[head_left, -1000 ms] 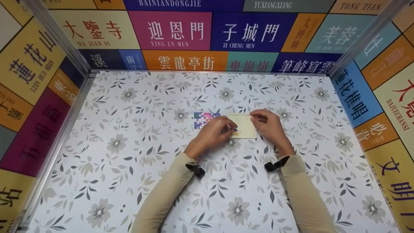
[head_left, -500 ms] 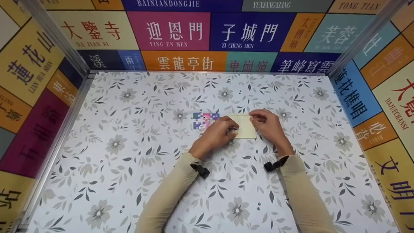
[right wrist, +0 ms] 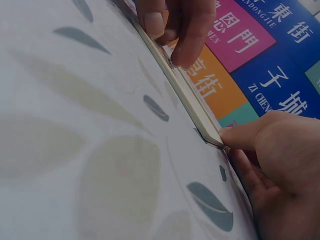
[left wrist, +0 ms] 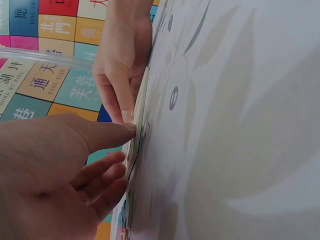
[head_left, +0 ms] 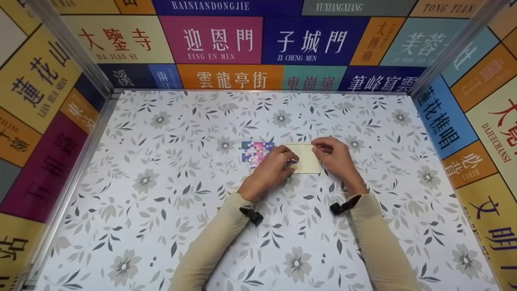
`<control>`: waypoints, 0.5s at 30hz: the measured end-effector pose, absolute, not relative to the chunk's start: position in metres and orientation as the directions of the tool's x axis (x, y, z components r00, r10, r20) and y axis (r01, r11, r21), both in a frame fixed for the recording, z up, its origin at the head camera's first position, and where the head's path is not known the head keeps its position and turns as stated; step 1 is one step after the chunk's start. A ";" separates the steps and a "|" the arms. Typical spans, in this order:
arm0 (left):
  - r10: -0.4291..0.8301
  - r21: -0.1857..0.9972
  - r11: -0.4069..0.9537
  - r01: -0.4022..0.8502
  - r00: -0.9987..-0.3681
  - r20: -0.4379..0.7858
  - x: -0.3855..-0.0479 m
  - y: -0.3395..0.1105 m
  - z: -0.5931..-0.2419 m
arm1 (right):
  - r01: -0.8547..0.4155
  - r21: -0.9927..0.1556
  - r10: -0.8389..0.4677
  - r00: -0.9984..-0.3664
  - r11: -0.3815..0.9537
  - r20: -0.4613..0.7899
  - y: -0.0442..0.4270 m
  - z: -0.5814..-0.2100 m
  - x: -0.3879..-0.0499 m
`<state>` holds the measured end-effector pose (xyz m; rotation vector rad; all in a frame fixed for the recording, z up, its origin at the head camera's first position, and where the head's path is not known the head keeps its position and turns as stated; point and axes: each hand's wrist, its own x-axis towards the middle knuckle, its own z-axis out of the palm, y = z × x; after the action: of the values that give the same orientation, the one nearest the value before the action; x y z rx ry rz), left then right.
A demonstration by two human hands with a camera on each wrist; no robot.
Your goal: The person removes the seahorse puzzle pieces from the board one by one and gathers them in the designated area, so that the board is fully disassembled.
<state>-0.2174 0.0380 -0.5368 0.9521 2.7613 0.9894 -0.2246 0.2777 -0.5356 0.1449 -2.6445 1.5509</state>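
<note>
A thin pale-yellow puzzle board (head_left: 309, 159) lies flat on the table. My left hand (head_left: 270, 169) covers its left part, thumb and curled fingertips set around a small blue-and-yellow puzzle piece (head_left: 293, 164) on the board, mostly hidden by the fingers. At the board's right end, my right hand (head_left: 334, 157) holds the edge; the right wrist view has its thumb on the corner of the board (right wrist: 192, 102) and the fingers along the side. Left of the board are blue, white and pink puzzle pieces (head_left: 252, 150), fitted together or lying close, partly hidden behind my left hand.
White cloth with a grey leaf-and-flower pattern (head_left: 161, 230) covers the table. Upright panels with large coloured lettering (head_left: 218, 40) enclose the back and both sides. A clear strip (head_left: 72, 161) runs along the left edge.
My left hand has shifted slightly right on the board, uncovering more of the pink and blue pieces. Its fingertips now hide more of the small piece. The right hand stays put.
</note>
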 end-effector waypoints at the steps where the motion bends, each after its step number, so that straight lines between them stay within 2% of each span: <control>1: 0.559 0.587 0.614 0.528 -0.816 0.148 -0.217 0.037 -0.537 | -0.122 -0.867 -0.049 -0.992 0.483 0.113 0.278 -0.535 -0.224; 7: 0.514 0.560 0.665 0.494 -0.847 0.137 -0.218 0.034 -0.538 | -0.150 -0.876 -0.077 -0.989 0.459 0.129 0.278 -0.532 -0.221; 15: 0.529 0.577 0.650 0.494 -0.840 0.123 -0.220 0.035 -0.539 | -0.152 -0.873 -0.078 -0.988 0.464 0.131 0.278 -0.532 -0.222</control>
<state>-0.2204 0.0350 -0.5389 0.8697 2.8018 0.9544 -0.2223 0.2781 -0.5322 0.2065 -2.6255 1.5768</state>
